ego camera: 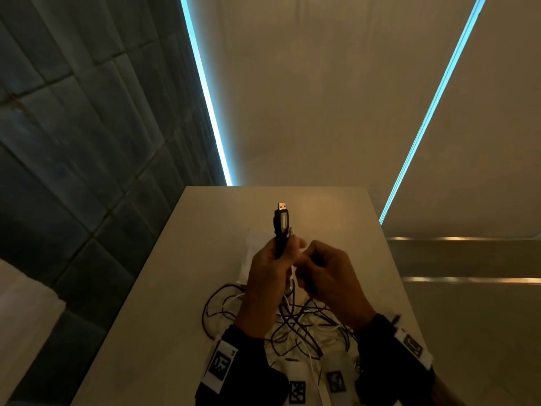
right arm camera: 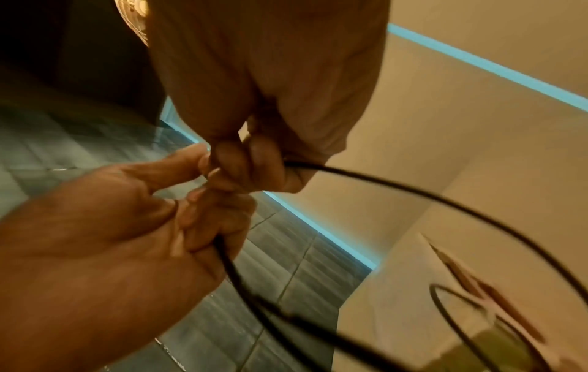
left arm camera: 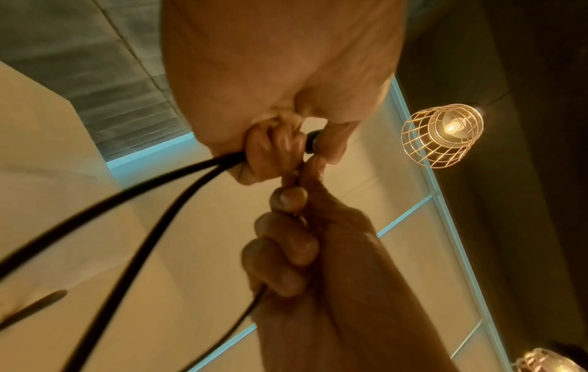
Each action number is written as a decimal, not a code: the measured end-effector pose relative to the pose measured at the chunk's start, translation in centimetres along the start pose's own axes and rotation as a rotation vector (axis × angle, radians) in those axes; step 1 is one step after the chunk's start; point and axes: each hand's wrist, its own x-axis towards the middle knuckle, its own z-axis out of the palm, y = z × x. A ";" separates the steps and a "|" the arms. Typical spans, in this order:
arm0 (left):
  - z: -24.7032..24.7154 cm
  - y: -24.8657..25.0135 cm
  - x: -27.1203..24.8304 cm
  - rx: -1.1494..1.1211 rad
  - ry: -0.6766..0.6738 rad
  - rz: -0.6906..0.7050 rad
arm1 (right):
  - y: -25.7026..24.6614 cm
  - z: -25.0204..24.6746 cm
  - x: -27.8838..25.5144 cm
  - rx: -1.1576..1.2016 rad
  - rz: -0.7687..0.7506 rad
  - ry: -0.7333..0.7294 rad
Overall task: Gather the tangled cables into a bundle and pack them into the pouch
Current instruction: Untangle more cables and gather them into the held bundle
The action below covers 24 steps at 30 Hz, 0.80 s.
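A tangle of thin black and white cables lies on the beige table beneath both hands. My left hand is raised over it and grips a black USB plug upright, metal tip pointing up. In the left wrist view its curled fingers clamp two black cable strands. My right hand sits close beside it, curled. In the right wrist view its fingers pinch a black cable. A pale flat object, mostly hidden behind the hands, could be the pouch.
White cards with black markers lie at the table's near edge among the cables. Dark tiled wall panels stand to the left of the table. Wire-cage lamps hang overhead. Bare tabletop shows on the left side and at the far end.
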 end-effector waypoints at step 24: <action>-3.7 0.9 -0.3 -0.362 0.114 0.019 | 9.7 0.7 -1.7 -0.201 0.050 -0.187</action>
